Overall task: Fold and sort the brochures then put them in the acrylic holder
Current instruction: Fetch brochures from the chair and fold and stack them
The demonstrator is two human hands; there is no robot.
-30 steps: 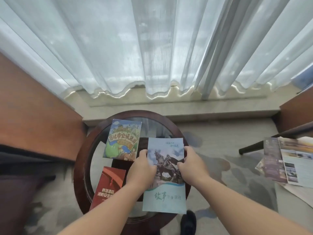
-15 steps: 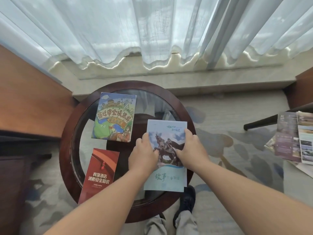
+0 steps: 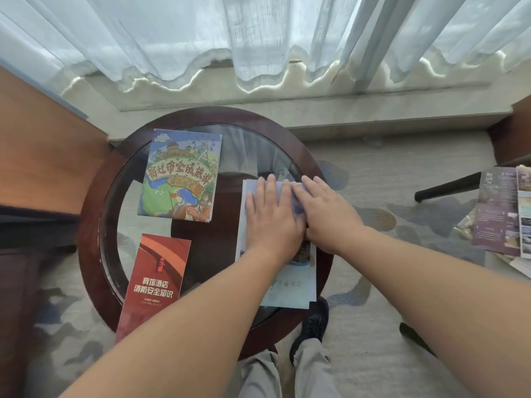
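Pressing flat on the blue brochure (image 3: 290,285), my left hand (image 3: 271,222) and right hand (image 3: 327,214) lie side by side, fingers spread, gripping nothing. Brochure: worktop (image 3: 94,214), right side. Cartoon brochure (image 3: 181,176) and red leaflet (image 3: 156,282): left, apart.

This looks like a hotel room. Sheer curtains (image 3: 258,38) fill the top of the frame above patterned carpet (image 3: 373,326). The red leaflet (image 3: 156,282) at lower left carries hotel fire-safety wording.

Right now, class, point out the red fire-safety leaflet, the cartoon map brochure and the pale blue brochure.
red fire-safety leaflet (image 3: 156,282): head view, white title text.
cartoon map brochure (image 3: 181,175): head view, title banner.
pale blue brochure (image 3: 290,291): head view, bare lower part.
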